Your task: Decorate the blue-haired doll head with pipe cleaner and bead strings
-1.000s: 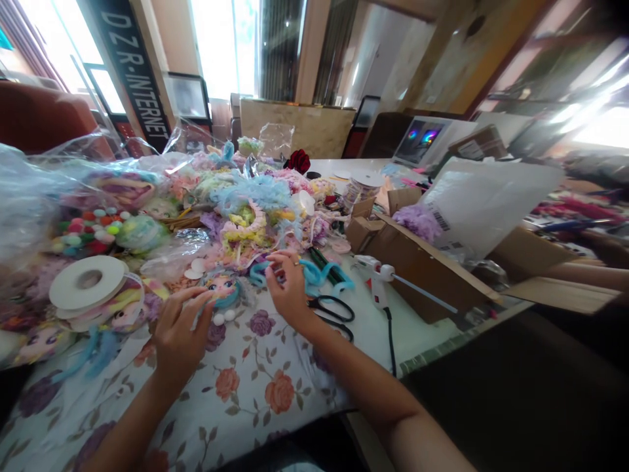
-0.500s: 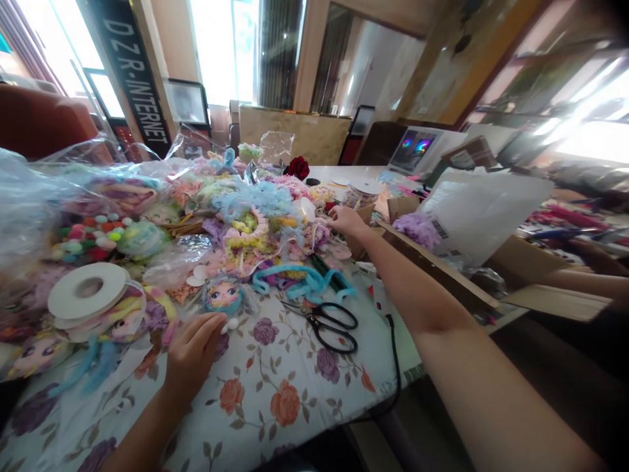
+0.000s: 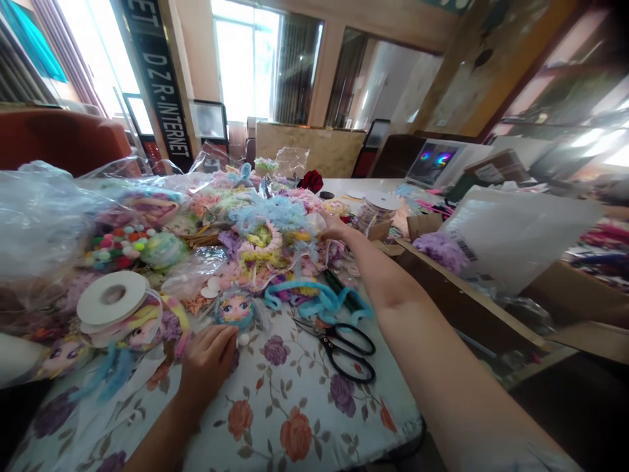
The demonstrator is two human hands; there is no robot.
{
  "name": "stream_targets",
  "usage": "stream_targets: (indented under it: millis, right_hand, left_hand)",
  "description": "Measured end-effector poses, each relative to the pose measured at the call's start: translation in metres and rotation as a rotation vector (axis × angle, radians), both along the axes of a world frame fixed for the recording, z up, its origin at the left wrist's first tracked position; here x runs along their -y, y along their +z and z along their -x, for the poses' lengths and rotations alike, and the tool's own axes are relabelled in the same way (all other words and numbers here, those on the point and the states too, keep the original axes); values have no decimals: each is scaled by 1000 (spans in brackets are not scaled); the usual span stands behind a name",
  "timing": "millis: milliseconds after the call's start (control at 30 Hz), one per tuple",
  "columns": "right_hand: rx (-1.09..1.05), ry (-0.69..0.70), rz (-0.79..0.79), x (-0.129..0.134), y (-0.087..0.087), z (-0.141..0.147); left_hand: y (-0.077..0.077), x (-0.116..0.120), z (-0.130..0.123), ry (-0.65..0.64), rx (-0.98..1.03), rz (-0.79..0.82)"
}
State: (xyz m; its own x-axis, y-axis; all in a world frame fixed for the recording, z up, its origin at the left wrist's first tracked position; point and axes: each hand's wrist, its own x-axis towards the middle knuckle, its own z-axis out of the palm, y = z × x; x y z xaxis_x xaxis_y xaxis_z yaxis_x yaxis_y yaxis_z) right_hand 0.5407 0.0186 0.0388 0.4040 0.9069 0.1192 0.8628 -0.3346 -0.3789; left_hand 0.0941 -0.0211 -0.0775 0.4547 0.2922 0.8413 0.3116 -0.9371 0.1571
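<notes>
My left hand (image 3: 209, 354) rests on the floral tablecloth with its fingers curled together. Small white balls (image 3: 243, 339) lie at its fingertips, and whatever the fingers enclose is hidden. Just beyond sits a doll-face piece (image 3: 236, 308) with big eyes and blue trim. My right hand (image 3: 334, 225) is stretched out to the far side of the craft heap, beside a white disc (image 3: 316, 223); its fingertips are hidden and blurred. Black-handled scissors (image 3: 348, 351) lie spread between my arms, near a light-blue fuzzy strip (image 3: 319, 298).
A white ribbon spool (image 3: 98, 295) and pom-poms (image 3: 118, 242) are on the left, beside clear plastic bags (image 3: 44, 216). On the right stands an open cardboard box (image 3: 472, 301) with a white plastic bag (image 3: 515, 229) and purple fluff (image 3: 442, 250). A red rose (image 3: 311, 181) is behind the heap.
My right hand has moved left and deeper into the heap, closer to the white disc. My left hand keeps its place by the doll face. The camera view has shifted left and up.
</notes>
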Motion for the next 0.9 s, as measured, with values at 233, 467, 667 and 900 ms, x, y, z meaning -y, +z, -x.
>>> stream_targets:
  millis: [233, 467, 667, 900]
  right_hand:
    - [43, 27, 66, -7, 5, -13]
    - [129, 109, 15, -5, 8, -12]
    - [118, 91, -95, -4, 8, -18]
    - [55, -29, -259, -3, 19, -31]
  left_hand:
    - [-5, -7, -2, 31, -29, 10]
    - [-1, -9, -5, 49, -42, 20]
    - [-1, -8, -3, 46, -53, 31]
    - [-3, -8, -3, 37, -54, 56]
